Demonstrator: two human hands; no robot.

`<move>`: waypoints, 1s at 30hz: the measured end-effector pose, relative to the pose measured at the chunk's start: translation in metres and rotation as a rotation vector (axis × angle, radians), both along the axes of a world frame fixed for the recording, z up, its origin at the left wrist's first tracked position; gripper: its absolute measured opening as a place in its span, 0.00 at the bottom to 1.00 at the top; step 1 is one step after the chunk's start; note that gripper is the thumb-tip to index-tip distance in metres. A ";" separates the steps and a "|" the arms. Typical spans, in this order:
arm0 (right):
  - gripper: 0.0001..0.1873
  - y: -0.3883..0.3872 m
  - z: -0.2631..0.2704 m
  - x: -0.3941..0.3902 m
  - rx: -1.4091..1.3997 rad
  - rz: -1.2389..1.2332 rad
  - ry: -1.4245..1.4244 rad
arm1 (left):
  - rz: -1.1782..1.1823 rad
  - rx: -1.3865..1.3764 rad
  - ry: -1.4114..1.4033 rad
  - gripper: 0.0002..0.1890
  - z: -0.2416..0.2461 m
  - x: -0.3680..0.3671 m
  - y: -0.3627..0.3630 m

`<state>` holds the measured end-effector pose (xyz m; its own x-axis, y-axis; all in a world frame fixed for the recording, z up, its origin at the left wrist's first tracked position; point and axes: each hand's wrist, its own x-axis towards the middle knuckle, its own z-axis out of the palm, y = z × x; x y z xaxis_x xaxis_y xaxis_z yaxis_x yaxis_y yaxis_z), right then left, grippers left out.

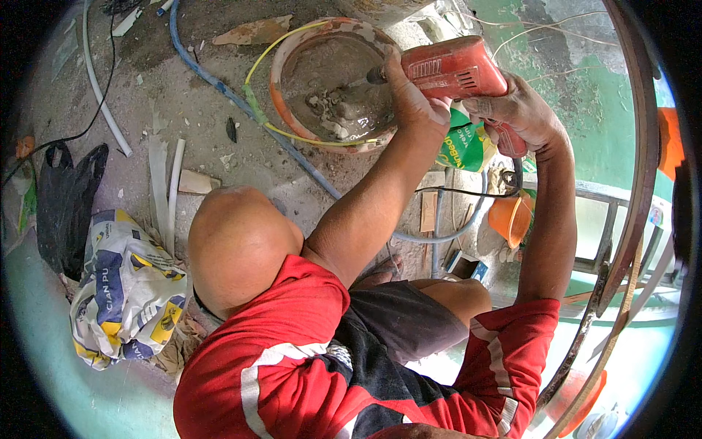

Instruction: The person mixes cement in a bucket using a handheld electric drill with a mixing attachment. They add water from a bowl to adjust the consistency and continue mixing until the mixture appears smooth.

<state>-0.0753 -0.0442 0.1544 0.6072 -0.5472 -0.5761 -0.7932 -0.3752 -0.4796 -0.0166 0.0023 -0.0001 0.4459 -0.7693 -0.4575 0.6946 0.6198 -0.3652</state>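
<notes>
A red corded power drill [458, 68] lies nearly level between both hands, its dark chuck [376, 74] pointing left. My left hand [411, 99] supports the front of the drill body from below, thumb up beside the chuck. Wrapped round the rear handle is my right hand [513, 110]. A metal shaft [356, 83] runs from the chuck down into a round orange tub [277, 96] with a mortar-smeared rim. Wet grey mortar [340, 112] fills the tub's bottom, lumpy and shiny near the shaft. The shaft's lower end is hidden.
A yellow cable [256, 66] loops across the tub's rim. A blue hose [230, 96] snakes over the dirty floor. Right of the tub are a green plastic bag [466, 145] and an orange bucket [510, 217]. A printed sack [129, 291] and black plastic bag [66, 208] lie left.
</notes>
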 end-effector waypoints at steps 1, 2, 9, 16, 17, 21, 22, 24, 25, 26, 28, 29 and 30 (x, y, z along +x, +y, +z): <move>0.19 0.000 0.000 0.000 0.000 -0.002 0.001 | 0.002 -0.001 -0.010 0.27 -0.001 0.000 0.000; 0.20 0.000 0.000 0.001 0.006 0.003 0.001 | 0.006 -0.001 -0.006 0.26 -0.002 0.000 -0.001; 0.20 -0.001 -0.001 -0.004 0.006 0.006 -0.032 | -0.009 -0.001 0.010 0.26 0.002 0.000 0.001; 0.20 -0.001 0.000 -0.005 0.007 -0.010 -0.007 | 0.004 -0.003 -0.002 0.26 0.001 -0.002 -0.001; 0.20 0.000 0.000 -0.005 0.007 -0.010 -0.018 | 0.011 -0.011 -0.016 0.26 0.001 -0.002 -0.001; 0.20 0.003 0.002 -0.003 0.004 -0.010 -0.040 | 0.044 -0.061 -0.102 0.30 -0.007 -0.004 -0.003; 0.21 0.004 0.002 -0.003 0.002 -0.012 -0.039 | 0.051 -0.079 -0.132 0.34 -0.009 -0.004 -0.004; 0.21 0.002 0.002 -0.003 0.010 -0.011 -0.035 | 0.047 -0.066 -0.116 0.34 -0.009 -0.005 -0.005; 0.21 0.002 0.001 -0.003 0.014 -0.011 -0.033 | 0.045 -0.059 -0.108 0.34 -0.008 -0.005 -0.004; 0.21 0.002 0.001 -0.004 0.003 -0.011 -0.034 | 0.043 -0.061 -0.105 0.33 -0.008 -0.005 -0.004; 0.21 0.002 0.001 -0.005 -0.020 -0.011 -0.036 | 0.040 -0.065 -0.099 0.32 -0.004 -0.006 -0.001; 0.21 0.002 0.001 -0.005 -0.020 -0.005 -0.035 | 0.039 -0.056 -0.076 0.30 -0.002 -0.005 -0.001; 0.21 0.001 0.001 -0.005 -0.021 0.001 -0.034 | 0.038 -0.047 -0.054 0.28 -0.001 -0.004 -0.001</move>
